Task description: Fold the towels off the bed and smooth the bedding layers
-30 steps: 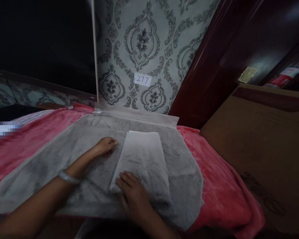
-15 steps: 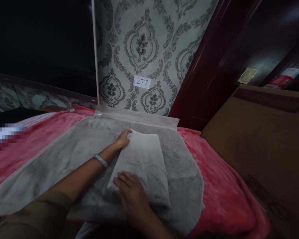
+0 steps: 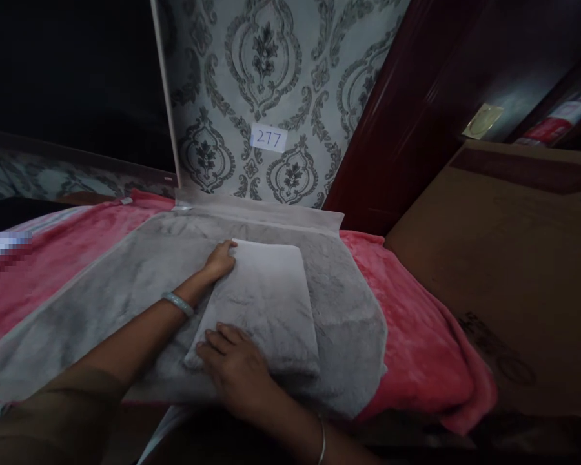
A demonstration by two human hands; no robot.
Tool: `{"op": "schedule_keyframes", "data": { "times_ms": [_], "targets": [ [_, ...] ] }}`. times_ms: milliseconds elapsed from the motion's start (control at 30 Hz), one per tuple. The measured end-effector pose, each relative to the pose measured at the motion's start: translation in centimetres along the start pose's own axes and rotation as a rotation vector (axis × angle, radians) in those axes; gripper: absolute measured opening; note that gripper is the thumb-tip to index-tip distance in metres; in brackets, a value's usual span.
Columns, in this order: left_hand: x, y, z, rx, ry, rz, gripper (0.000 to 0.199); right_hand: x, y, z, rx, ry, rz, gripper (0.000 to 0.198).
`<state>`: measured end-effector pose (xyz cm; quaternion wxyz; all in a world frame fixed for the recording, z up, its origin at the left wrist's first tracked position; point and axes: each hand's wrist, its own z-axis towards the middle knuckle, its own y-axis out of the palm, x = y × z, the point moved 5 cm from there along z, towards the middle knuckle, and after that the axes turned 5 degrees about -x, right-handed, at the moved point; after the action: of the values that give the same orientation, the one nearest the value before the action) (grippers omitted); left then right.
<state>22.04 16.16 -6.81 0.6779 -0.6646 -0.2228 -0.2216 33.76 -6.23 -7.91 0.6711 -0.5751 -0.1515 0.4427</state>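
Note:
A folded pale grey plush cloth (image 3: 266, 297) lies flat on a larger grey plush sheet (image 3: 348, 323). At the cloth's far left corner, my left hand (image 3: 221, 259) has its thumb and fingers closed on the edge. My right hand (image 3: 237, 368) rests over the near left corner, fingers spread on top; its thumb is hidden. A pale bracelet (image 3: 178, 302) is around my left wrist, and a thin bangle (image 3: 322, 439) circles the right one.
Under the sheet a pink-red blanket (image 3: 426, 342) shows on both sides. A large cardboard box (image 3: 513, 258) stands at right, with a red-and-white labelled bottle (image 3: 556, 123) behind it. A dark screen (image 3: 72, 84) and patterned wall with a "277" paper (image 3: 268, 137) are at the back.
The left edge of the folded cloth has shifted slightly left along with both hands, so the cloth looks a little wider. The camera view has tilted down slightly.

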Motion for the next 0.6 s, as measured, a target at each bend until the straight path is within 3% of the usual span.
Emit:
{"op": "schedule_keyframes", "data": {
  "times_ms": [200,300,367,467,533,600],
  "targets": [
    [0.8,-0.4,-0.8,0.005,-0.007,0.120,0.058,-0.4,-0.8,-0.1,-0.023,-0.008,0.016,0.032],
    [1.9,-1.2,-1.0,0.035,0.047,0.179,0.060,0.7,-3.3,0.2,-0.065,0.005,0.097,0.031],
    [3.2,-1.0,-1.4,0.054,0.122,0.197,0.063,3.1,-5.6,0.3,-0.016,0.121,0.083,0.033],
    [5.1,1.4,-3.2,0.017,0.358,0.231,0.064,7.6,-7.3,-0.5,0.069,0.357,-0.007,0.037],
    [5.7,4.0,-5.1,-0.049,0.533,0.290,0.062,9.9,-6.4,-1.3,0.042,0.448,-0.051,0.043],
    [5.3,6.3,-6.7,-0.102,0.610,0.367,0.060,10.9,-4.5,-2.2,-0.026,0.476,-0.082,0.054]
  ]
}}
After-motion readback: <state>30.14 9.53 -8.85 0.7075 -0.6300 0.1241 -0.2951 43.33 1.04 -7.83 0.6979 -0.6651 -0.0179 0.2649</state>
